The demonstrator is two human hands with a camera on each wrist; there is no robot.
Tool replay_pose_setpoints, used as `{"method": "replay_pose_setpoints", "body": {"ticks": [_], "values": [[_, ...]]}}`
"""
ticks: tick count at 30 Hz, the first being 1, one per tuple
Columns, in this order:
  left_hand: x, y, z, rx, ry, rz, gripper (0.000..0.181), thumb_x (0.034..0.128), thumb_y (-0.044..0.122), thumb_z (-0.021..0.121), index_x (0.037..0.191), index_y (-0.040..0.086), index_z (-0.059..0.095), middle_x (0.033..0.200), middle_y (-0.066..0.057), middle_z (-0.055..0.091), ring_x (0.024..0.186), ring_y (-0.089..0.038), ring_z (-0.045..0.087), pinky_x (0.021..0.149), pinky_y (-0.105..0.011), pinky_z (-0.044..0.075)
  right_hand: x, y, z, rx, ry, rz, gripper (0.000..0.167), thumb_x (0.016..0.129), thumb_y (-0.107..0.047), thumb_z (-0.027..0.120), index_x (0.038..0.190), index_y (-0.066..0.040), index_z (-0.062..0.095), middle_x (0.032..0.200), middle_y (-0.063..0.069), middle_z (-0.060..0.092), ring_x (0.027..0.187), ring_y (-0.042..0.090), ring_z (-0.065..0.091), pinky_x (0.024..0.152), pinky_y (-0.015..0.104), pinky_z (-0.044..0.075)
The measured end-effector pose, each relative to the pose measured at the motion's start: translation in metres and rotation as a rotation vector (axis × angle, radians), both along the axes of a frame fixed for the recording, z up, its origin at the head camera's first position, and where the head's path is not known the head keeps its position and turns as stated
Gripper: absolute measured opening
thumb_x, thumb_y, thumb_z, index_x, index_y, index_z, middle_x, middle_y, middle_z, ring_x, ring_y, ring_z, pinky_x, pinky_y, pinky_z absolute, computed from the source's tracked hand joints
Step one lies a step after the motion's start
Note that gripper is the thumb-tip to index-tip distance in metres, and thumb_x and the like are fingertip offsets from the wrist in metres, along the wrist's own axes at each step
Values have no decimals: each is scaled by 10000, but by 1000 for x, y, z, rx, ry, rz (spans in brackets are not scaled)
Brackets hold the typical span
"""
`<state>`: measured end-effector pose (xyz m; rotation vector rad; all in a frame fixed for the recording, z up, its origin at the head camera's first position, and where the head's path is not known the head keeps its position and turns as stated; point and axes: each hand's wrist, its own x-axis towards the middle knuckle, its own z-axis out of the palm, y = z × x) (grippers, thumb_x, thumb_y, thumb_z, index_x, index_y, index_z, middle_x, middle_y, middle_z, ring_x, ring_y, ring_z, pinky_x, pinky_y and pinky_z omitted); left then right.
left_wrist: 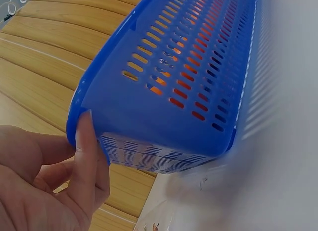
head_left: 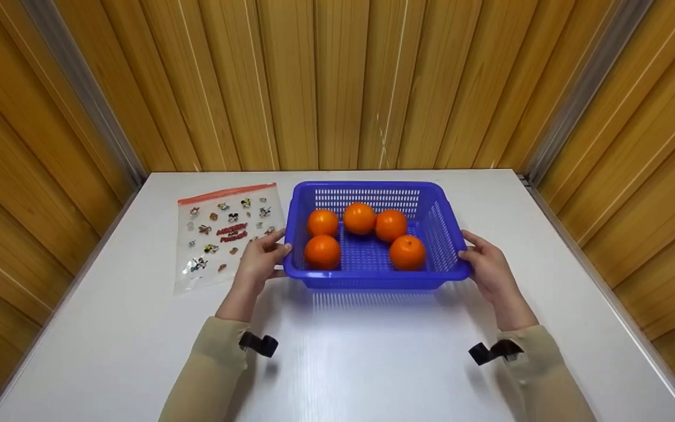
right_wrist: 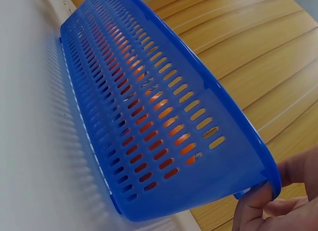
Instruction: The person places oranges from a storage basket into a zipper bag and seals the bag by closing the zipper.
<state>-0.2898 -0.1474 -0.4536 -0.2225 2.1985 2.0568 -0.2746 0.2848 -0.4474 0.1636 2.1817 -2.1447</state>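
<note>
At the near side of the white worktop (head_left: 367,357), two forearms in beige sleeves (head_left: 214,351) are extended forward, and a small black mount (head_left: 260,344) is worn at each wrist. Beyond the sleeves, a blue perforated basket (head_left: 372,281) is held at its two ends, around the middle of the worktop. Its left end, close to the near corner, is gripped by the left hand (head_left: 258,261), with the rim clamped between thumb and fingers; the right end is pinched likewise by the right hand (head_left: 488,266). Whether the basket's base is touching the worktop cannot be told.

Inside the basket, five oranges (head_left: 407,254) are contained. One is set near each front corner, another is placed behind the front left one, and two more are seen side by side towards the back wall of the basket.

Left of the basket, a clear printed zip bag (head_left: 214,240) is laid flat, its red strip (head_left: 226,192) turned to the far side and its right edge partly covered by the left hand. Farthest off, the worktop is enclosed by wood-patterned panels (head_left: 337,88), with grey metal posts (head_left: 82,88) at the corners.
</note>
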Motion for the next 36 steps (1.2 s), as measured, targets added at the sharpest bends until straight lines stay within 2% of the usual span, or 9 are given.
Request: {"method": "replay_pose_setpoints", "body": {"ticks": [10, 15, 19, 22, 25, 27, 29, 32, 36], "values": [[10, -3, -1, -16, 28, 5, 523, 1005, 63, 645, 1510, 77, 513, 962, -61, 618, 702, -93, 661, 609, -299, 646, 8, 0, -2, -2, 10, 2, 614, 1029, 32, 459, 1604, 43, 242, 1023, -39, 637, 889, 26, 676, 764, 173, 606], [8, -3, 1, -51, 35, -13, 526, 998, 62, 653, 1506, 68, 518, 959, -64, 606, 729, -120, 659, 593, -311, 644, 8, 1, -4, 7, 1, -8, 609, 1030, 26, 469, 1601, 41, 258, 1031, -30, 633, 891, 35, 677, 752, 177, 608], [0, -8, 5, -92, 7, -73, 520, 1017, 111, 642, 1514, 51, 502, 1061, -131, 665, 816, -194, 713, 629, -333, 654, 8, 2, -4, 7, 6, -9, 610, 1029, 21, 473, 1600, 43, 258, 1040, -25, 634, 897, 35, 676, 755, 178, 608], [-14, -18, 9, -91, -25, -88, 529, 1067, 197, 568, 1542, 9, 430, 1301, -247, 629, 1070, -332, 721, 833, -402, 656, 7, 3, -4, 7, 10, -4, 613, 1030, 23, 468, 1602, 43, 249, 1055, -17, 632, 906, 39, 681, 760, 181, 610], [-36, -34, 15, -154, -58, -35, 620, 1102, 315, 473, 1600, -6, 290, 1562, -294, 416, 1401, -409, 518, 1119, -478, 517, 6, 4, -3, 15, 8, -1, 612, 1031, 22, 462, 1604, 39, 248, 1061, -11, 623, 908, 45, 681, 759, 183, 612], [-54, -46, 18, -208, -88, 14, 684, 1106, 360, 432, 1638, 22, 166, 1645, -274, 293, 1485, -418, 407, 1218, -535, 397, 5, 5, -3, 23, 10, 0, 610, 1030, 21, 458, 1603, 38, 251, 1058, -6, 612, 906, 50, 678, 755, 184, 612], [-72, -56, 19, -277, -142, 65, 735, 1102, 407, 403, 1658, 72, 60, 1695, -232, 196, 1504, -400, 379, 1222, -559, 381, 4, 6, -3, 22, 8, -2, 607, 1032, 16, 459, 1604, 34, 256, 1056, -10, 612, 906, 49, 677, 754, 185, 612], [-94, -67, 16, -335, -226, 105, 777, 1098, 433, 375, 1657, 111, -58, 1721, -211, 89, 1507, -394, 358, 1140, -568, 453, 2, 6, -4, 18, 7, -2, 606, 1032, 14, 458, 1604, 31, 257, 1072, -6, 618, 914, 50, 679, 759, 188, 613], [-127, -82, -10, -376, -319, 72, 878, 1083, 490, 388, 1626, 99, -180, 1728, -202, -51, 1567, -403, 207, 1178, -551, 416, -1, 4, -5, 16, -4, -5, 604, 1033, 12, 457, 1605, 26, 263, 1097, 6, 615, 925, 53, 677, 764, 187, 613]]}}
